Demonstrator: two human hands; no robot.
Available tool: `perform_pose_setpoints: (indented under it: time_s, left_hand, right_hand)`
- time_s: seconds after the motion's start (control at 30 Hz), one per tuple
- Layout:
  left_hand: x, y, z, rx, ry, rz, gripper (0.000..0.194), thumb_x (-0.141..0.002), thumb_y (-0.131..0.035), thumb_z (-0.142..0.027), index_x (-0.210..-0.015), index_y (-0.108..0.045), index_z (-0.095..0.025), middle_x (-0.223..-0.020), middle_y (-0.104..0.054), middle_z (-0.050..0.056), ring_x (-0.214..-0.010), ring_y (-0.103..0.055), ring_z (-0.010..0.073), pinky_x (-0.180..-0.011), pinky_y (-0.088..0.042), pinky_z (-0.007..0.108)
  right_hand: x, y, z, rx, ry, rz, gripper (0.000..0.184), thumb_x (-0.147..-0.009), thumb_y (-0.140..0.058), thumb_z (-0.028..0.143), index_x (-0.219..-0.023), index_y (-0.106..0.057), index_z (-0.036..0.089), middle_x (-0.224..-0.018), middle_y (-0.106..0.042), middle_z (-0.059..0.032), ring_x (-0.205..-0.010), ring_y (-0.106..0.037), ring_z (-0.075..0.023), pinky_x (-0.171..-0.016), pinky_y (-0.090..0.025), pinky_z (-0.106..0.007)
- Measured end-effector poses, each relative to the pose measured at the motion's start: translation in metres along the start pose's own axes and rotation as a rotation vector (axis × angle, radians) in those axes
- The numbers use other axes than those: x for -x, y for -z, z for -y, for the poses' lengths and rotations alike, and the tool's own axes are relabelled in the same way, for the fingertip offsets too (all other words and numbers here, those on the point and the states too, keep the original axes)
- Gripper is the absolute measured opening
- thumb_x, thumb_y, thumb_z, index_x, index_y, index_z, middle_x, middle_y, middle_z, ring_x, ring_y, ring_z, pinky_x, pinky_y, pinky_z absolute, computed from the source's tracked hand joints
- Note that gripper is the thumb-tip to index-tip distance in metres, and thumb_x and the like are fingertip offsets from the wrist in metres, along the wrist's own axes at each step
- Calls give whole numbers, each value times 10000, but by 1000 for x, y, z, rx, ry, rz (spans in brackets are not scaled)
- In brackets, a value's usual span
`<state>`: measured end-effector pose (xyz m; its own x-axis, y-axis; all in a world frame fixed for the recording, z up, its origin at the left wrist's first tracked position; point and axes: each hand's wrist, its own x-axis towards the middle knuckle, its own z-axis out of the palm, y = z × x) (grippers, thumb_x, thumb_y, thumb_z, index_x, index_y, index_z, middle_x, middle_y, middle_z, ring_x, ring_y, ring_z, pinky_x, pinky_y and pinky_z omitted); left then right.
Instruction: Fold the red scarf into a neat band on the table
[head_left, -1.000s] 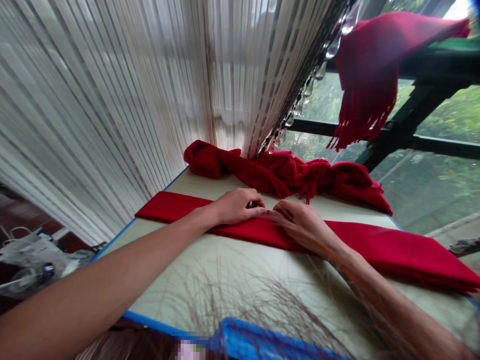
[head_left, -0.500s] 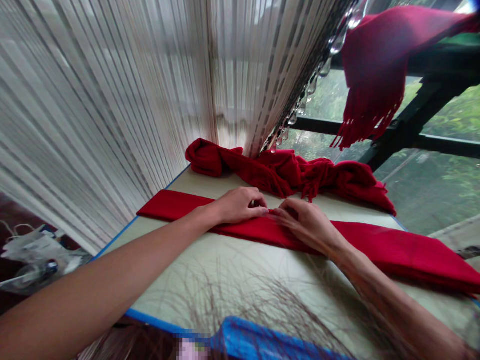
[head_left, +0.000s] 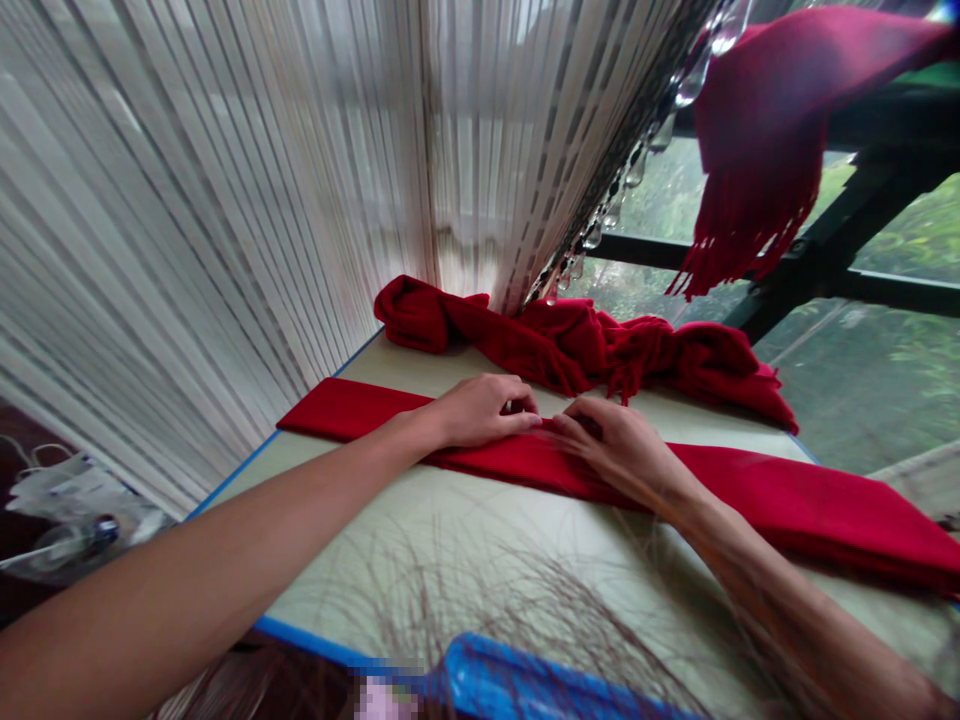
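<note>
A red scarf, folded lengthwise into a long flat strip, lies across the pale tabletop. My left hand pinches the scarf's far edge near its middle, thumb against curled fingers. Just to the right, my right hand grips the same edge between thumb and fingers. The two thumbs nearly meet, with a small stretch of red cloth showing between them. Both forearms cross over the near side of the scarf and cover parts of it.
Behind lies a crumpled red scarf with fringe. Another fringed red scarf hangs at the window, upper right. A striped string curtain with beads borders the table. Plastic bags sit lower left; a blue chair back touches the near edge.
The view has shifted slightly. Both hands keep their hold on the scarf's edge, almost unmoved.
</note>
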<state>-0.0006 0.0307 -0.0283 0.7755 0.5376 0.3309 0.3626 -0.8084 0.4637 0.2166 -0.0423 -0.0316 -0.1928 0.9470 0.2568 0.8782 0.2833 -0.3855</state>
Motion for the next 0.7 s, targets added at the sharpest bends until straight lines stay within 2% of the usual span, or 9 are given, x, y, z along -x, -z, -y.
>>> perform_pose_setpoints:
  time_s: [0.43, 0.7]
  left_hand:
    - [0, 1, -1, -2, 8, 16, 204, -934, -636, -346, -1002, -730, -178, -979, -711, 51, -865, -627, 176, -757, -460, 263]
    - [1, 0, -2, 5, 17, 6, 209, -939, -628, -351, -1000, -726, -177, -972, -718, 45, -860, -627, 173, -755, -459, 259]
  right_hand:
    - [1, -1, -1, -17, 4, -12, 343, -934, -457, 484, -744, -578, 225, -701, -637, -30, -613, -518, -167, -572, -359, -301]
    - [1, 1, 0, -10, 23, -11, 379, -962, -416, 504, -757, -571, 225, -755, -663, -42, -633, -538, -168, -599, -356, -309]
